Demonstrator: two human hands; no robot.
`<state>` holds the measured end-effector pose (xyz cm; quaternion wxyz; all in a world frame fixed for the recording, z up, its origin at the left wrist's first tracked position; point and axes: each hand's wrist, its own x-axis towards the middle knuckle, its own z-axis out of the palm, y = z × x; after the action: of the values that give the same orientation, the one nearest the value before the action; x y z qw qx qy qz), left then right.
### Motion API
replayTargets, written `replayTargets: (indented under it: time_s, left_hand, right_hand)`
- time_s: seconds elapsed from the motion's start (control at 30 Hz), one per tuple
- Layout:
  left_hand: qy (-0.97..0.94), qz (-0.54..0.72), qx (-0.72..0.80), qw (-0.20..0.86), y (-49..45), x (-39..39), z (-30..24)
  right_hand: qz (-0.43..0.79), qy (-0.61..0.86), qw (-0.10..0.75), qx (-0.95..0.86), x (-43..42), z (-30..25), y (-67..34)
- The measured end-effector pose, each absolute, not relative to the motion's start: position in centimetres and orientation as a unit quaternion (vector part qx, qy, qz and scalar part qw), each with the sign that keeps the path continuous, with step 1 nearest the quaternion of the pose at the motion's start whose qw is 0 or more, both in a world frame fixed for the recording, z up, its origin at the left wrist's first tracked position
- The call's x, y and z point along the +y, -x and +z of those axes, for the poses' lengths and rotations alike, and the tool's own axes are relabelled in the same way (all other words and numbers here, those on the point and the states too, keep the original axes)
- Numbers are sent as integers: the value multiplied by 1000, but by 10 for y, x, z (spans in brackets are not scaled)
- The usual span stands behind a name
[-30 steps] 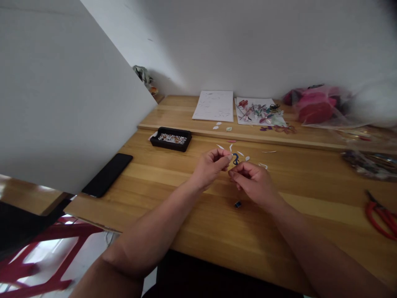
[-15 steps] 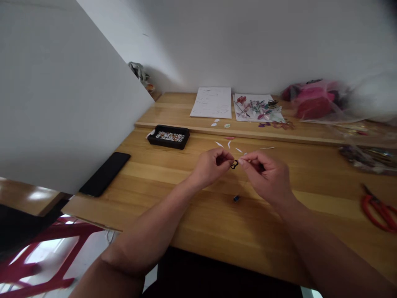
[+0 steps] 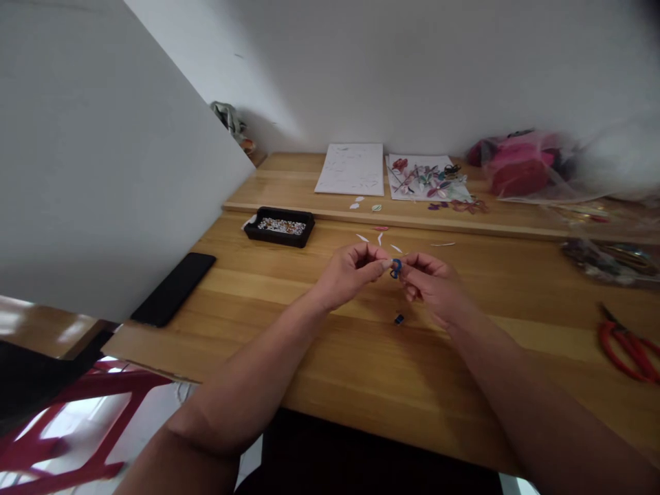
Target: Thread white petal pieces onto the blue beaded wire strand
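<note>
Counter (image 3: 330, 364): pale wood, spread beneath both forearms.
Ledge (image 3: 289, 179): a raised wooden step along the back, against the wall.
Pink bundle (image 3: 520, 161): in see-through wrapping, at the ledge's right end.
Paper sheets (image 3: 350, 168): two, side by side on the ledge, the right one strewn with coloured flower shapes (image 3: 433, 180).
Black phone (image 3: 172, 289): flat near the counter's left edge, beside the grey panel (image 3: 113, 165).
Hands: left hand (image 3: 353, 275) and right hand (image 3: 433, 285) were close together, fingertips pinched on opposite sides of the blue loop (which one bore its weight, I couldn't tell).
Black tray (image 3: 296, 239): held small mixed beads (image 3: 281, 227), left of the hands.
Red-handled tool (image 3: 634, 354): lay at far right, partly out of view.
White slips (image 3: 380, 238): scattered just beyond the hands.
Blue loop (image 3: 396, 268): between the two hands' fingertips, above the counter.
Dark piece (image 3: 399, 319): on the counter, nearer the wearer than the loop; too small to identify.
</note>
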<state>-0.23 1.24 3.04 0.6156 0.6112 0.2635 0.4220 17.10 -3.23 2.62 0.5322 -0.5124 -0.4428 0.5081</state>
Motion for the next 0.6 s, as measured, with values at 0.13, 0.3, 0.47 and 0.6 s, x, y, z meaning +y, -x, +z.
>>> replayTargets:
  time_s: [0.13,0.3,0.47,0.6]
  left_hand:
    - [-580,462,290,605,0,14,28]
    - [-573,492,330,567,-1,17,23]
    - [-608,479,352,526,-1,20,22]
    - [-644,427,357,525,-1,16,26]
  right_hand:
    - [560,504,504,-422,-38,26,-163]
    - [558,513,474,-448,-43,28,-157]
    - [459,513,493,-533,-46,33,-163]
    - [288,545,516,-596,-48,42,-170]
